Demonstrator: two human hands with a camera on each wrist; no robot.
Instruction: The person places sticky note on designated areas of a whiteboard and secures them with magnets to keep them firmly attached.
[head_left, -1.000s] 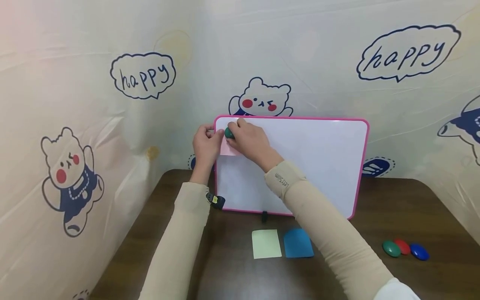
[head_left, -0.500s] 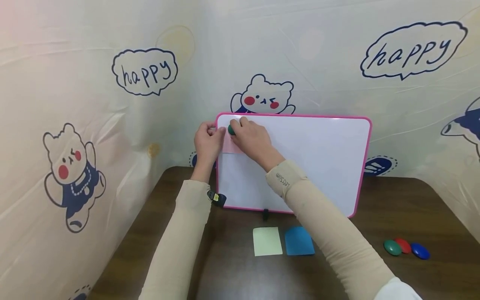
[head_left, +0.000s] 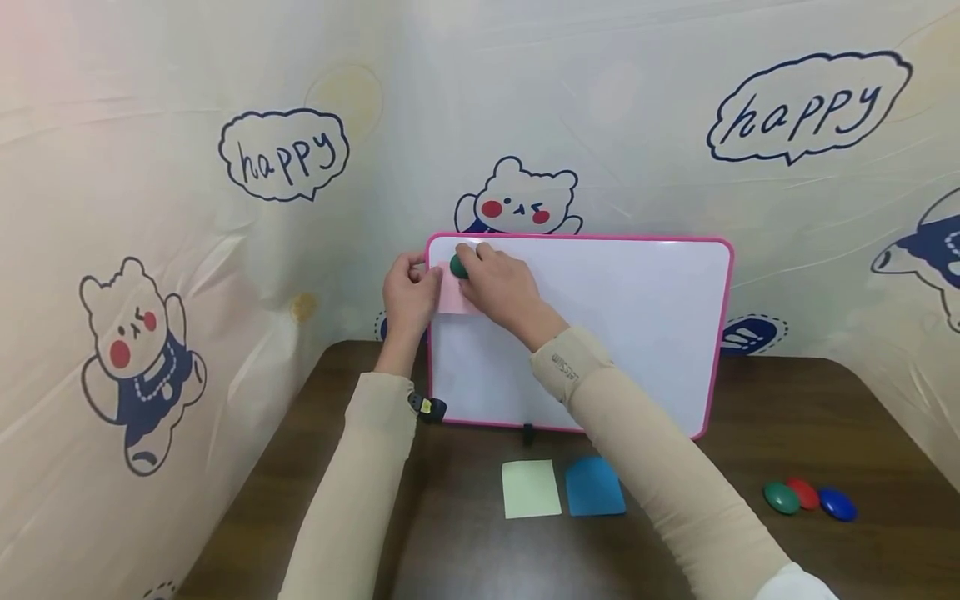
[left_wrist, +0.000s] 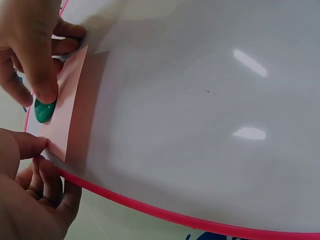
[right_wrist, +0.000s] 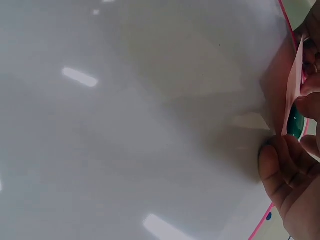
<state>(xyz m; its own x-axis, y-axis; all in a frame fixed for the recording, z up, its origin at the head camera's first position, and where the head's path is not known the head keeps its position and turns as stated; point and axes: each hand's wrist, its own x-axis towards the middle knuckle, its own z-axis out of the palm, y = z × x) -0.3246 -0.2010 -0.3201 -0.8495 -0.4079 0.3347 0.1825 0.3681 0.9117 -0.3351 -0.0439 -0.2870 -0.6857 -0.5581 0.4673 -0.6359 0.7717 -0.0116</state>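
A pink sticky note (head_left: 453, 299) lies at the upper left corner of the white magnetic whiteboard (head_left: 622, 333), its lower edge lifted off the surface in the wrist views. My left hand (head_left: 410, 298) is at the board's left edge. Its thumb presses the note's edge, with the other fingers curled at the pink frame (left_wrist: 135, 204). My right hand (head_left: 504, 286) holds a round green magnet (left_wrist: 45, 111) between thumb and fingers, against the upper part of the note. The right fingers partly cover the magnet in the head view.
On the brown table (head_left: 465, 558) before the board lie a pale green note (head_left: 531, 489) and a blue note (head_left: 595, 486). Farther right are green (head_left: 782, 497), red (head_left: 804, 493) and blue (head_left: 837, 504) magnets. A printed curtain (head_left: 637, 108) hangs behind.
Both hands stay at the board's upper left corner with the note and magnet. The whole head view shifts slightly; little else differs.
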